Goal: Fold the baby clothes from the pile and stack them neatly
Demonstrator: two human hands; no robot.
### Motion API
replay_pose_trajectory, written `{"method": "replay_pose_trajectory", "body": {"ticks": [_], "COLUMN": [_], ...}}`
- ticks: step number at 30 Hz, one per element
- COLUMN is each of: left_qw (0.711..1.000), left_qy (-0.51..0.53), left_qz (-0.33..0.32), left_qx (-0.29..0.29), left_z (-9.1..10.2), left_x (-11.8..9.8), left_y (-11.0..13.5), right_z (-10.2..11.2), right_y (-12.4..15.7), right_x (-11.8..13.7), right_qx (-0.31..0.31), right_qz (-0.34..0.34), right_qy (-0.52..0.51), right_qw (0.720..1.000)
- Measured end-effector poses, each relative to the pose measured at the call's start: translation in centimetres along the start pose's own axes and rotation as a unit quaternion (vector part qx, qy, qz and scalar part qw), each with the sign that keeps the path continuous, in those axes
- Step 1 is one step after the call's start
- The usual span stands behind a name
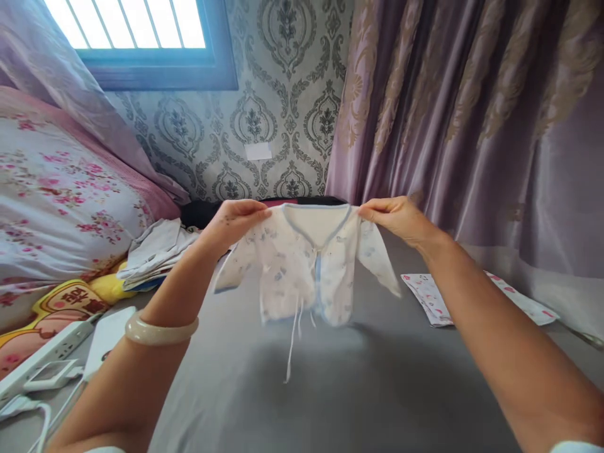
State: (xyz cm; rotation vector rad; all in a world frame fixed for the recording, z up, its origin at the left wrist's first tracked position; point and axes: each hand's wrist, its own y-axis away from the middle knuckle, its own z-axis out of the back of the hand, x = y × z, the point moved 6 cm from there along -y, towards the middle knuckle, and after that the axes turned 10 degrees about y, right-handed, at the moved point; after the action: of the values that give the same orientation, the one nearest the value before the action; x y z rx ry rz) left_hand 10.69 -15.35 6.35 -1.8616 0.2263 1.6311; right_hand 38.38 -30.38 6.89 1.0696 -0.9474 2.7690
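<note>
A small white baby shirt [287, 270] with blue trim and a faint print hangs spread out in front of me, above the grey bed sheet [226, 396]. My left hand [240, 220] pinches it at one shoulder, and my right hand [389, 217] pinches the other shoulder. Both sleeves droop outward past my hands. Thin white ties dangle from its front, below the hem. The neckline faces up, its blue edge stretched between my two grips.
Folded clothes [160, 245] lie in a stack at left, beside a yellow plush cushion [70, 302]. A power strip [47, 352] with cables is nearer. Folded printed cloth [425, 299] lies at right, partly behind my forearm. Purple curtains [462, 138] hang behind.
</note>
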Motion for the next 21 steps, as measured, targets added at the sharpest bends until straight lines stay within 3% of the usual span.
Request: {"method": "replay_pose_trajectory", "body": {"ticks": [4,8,13,18,21], "left_qw": [1.0,0.998,0.999,0.999,0.998], "left_qy": [0.02,0.02,0.018,0.004,0.042], "left_qz": [-0.004,-0.051,-0.044,-0.009,0.018], "left_qx": [-0.002,-0.007,0.005,0.047,0.04], "left_z": [-0.4,-0.8,-1.5,-1.9,-1.6], "left_x": [1.0,1.4,2.7,2.9,3.1], "left_y": [-1.0,-2.1,-3.0,-3.2,-3.5], "right_z": [-0.3,-0.6,-1.0,-1.6,-0.9], "right_y": [-0.6,-1.4,-2.0,-2.1,-2.0], "right_x": [-0.2,-0.8,-2.4,-3.7,-3.8], "right_qx": [-0.005,-0.017,-0.031,0.017,-0.009], "right_qz": [0.017,0.015,0.0,-0.024,-0.04], "right_qy": [0.009,-0.015,-0.015,-0.02,-0.056], "right_qw": [1.0,1.0,0.999,0.999,0.998]}}
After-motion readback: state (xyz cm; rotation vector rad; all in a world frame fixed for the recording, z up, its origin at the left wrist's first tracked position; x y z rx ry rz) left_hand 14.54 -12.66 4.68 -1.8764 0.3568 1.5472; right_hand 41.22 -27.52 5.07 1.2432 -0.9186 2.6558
